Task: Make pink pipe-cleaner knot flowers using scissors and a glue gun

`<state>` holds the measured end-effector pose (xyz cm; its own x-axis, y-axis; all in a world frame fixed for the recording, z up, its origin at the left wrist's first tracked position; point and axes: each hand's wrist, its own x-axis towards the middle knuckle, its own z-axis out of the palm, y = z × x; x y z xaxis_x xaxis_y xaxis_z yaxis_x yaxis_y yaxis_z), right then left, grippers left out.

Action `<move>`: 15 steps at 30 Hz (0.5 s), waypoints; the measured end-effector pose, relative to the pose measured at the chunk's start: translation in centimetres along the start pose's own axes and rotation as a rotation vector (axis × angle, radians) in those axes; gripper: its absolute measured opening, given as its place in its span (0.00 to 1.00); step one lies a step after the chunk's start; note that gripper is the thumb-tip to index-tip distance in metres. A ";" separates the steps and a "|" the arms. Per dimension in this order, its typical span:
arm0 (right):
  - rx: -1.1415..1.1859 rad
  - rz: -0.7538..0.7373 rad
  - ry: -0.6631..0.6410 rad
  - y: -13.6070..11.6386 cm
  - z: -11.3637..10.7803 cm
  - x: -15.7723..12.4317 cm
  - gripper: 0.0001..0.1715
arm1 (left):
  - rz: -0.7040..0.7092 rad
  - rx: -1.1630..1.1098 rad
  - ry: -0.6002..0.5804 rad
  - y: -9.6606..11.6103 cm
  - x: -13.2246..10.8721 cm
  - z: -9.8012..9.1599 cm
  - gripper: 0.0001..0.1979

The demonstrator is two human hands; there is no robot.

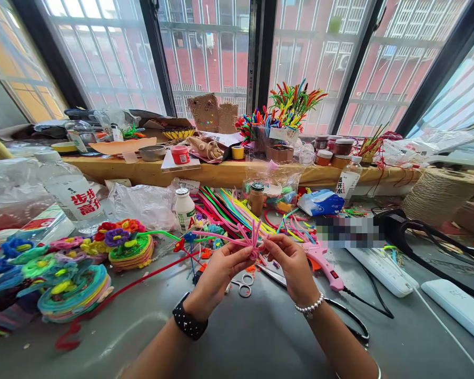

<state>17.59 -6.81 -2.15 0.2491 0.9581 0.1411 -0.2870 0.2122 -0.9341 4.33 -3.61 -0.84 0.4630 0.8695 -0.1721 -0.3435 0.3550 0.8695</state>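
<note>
Between both hands, above the grey table, is a bunch of pink pipe cleaners (253, 234) with ends fanning upward and to the left. My left hand (232, 263), with a black dotted band on its wrist, pinches the bunch from the left. From the right, my right hand (288, 259), wearing a beaded bracelet, closes finger and thumb on the same bunch. Below the hands lie small scissors (244, 286). Large scissors (274, 275) lie partly hidden under my right wrist. Beside that hand rests a pink glue gun (327, 266).
Pipe-cleaner flowers on coiled bases (73, 295) crowd the left. Loose coloured pipe cleaners (225, 210) lie behind the hands, near a white bottle (185, 210) and a brown jar (256, 199). White power strips (383, 271) and a twine spool (438, 197) are at right.
</note>
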 end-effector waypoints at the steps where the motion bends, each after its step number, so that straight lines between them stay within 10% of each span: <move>1: 0.029 0.027 -0.009 0.0 0.0 0.0 0.08 | 0.010 0.005 0.009 0.0 0.0 0.0 0.05; 15: 0.126 0.143 -0.014 0.8 0.4 -0.1 0.08 | 0.123 0.016 0.083 -0.6 0.3 -0.1 0.10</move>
<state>16.95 -6.70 -2.74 0.1849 0.9826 0.0151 -0.4322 0.0951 -0.8968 4.61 -3.59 -1.46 0.3494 0.9315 -0.1009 -0.3800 0.2393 0.8935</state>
